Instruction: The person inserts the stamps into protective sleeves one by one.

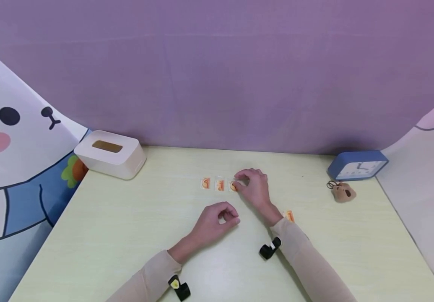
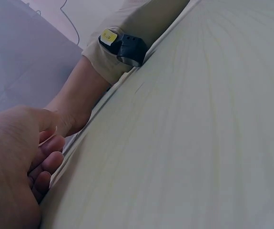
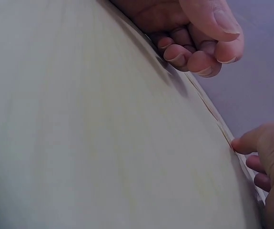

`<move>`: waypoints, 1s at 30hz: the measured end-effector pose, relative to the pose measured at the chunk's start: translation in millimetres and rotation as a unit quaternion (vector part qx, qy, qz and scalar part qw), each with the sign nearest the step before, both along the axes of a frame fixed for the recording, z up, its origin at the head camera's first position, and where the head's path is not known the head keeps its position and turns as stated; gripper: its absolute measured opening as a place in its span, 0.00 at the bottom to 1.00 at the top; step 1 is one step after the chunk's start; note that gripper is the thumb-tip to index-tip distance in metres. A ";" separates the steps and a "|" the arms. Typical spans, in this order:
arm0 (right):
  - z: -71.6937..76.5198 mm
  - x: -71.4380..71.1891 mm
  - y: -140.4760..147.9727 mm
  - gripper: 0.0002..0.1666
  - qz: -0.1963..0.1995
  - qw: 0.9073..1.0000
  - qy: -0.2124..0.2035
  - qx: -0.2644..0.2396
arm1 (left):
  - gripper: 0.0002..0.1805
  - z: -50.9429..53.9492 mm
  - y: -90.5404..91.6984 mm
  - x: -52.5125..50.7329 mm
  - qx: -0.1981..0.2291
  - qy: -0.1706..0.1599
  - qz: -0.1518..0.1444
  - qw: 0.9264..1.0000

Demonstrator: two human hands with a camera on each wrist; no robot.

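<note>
Three small clear squares with orange prints lie in a row on the table, shown in the head view: a left square (image 1: 205, 183), a middle square (image 1: 219, 184) and a right square (image 1: 232, 187). My right hand (image 1: 255, 188) touches the right square with its thumb, the index finger bent just above it. Nearer to me, my left hand (image 1: 215, 222) hovers with fingers loosely curled, thumb and index tips close together, nothing visible between them. Another orange-printed square (image 1: 289, 216) lies beside the right wrist, partly hidden by the sleeve.
A white tissue box (image 1: 115, 155) stands at the table's back left. At the back right are a blue clock (image 1: 358, 165) and, in front of it, a brown animal-shaped keychain (image 1: 343, 192). A purple cloth (image 1: 217, 84) hangs behind the pale table (image 1: 133, 209).
</note>
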State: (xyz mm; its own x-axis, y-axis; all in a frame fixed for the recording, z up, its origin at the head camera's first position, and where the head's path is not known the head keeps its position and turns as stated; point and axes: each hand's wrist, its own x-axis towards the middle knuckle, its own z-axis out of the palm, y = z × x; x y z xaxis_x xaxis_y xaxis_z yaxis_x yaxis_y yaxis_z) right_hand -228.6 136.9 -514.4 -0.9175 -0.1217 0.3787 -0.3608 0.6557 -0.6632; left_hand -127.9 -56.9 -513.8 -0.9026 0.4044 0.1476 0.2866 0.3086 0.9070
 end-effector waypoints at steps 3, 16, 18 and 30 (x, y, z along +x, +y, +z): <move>0.9 0.3 1.5 0.07 0.001 1.000 0.002 -0.016 | 0.03 -0.4 0.2 -0.1 0.000 0.001 0.001 1.000; 22.1 18.0 16.3 0.04 0.006 0.999 0.000 -0.042 | 0.03 1.1 0.6 -0.1 0.000 0.002 -0.001 1.000; 25.1 23.1 20.1 0.04 0.006 0.999 0.003 -0.047 | 0.03 1.1 0.5 -0.2 0.000 0.002 -0.002 1.000; 26.1 55.3 52.2 0.08 -0.004 0.998 0.016 -0.061 | 0.04 -0.8 0.5 0.3 0.002 0.002 0.000 1.000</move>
State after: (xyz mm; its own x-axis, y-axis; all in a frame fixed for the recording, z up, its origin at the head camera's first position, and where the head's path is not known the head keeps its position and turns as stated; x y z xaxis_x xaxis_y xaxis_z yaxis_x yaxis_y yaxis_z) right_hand -173.3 189.1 -488.3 -0.9053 -0.0662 0.4196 -0.3787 0.5734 -0.7265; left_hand -127.6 -56.4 -514.6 -0.9025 0.4031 0.1519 0.2891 0.3053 0.9073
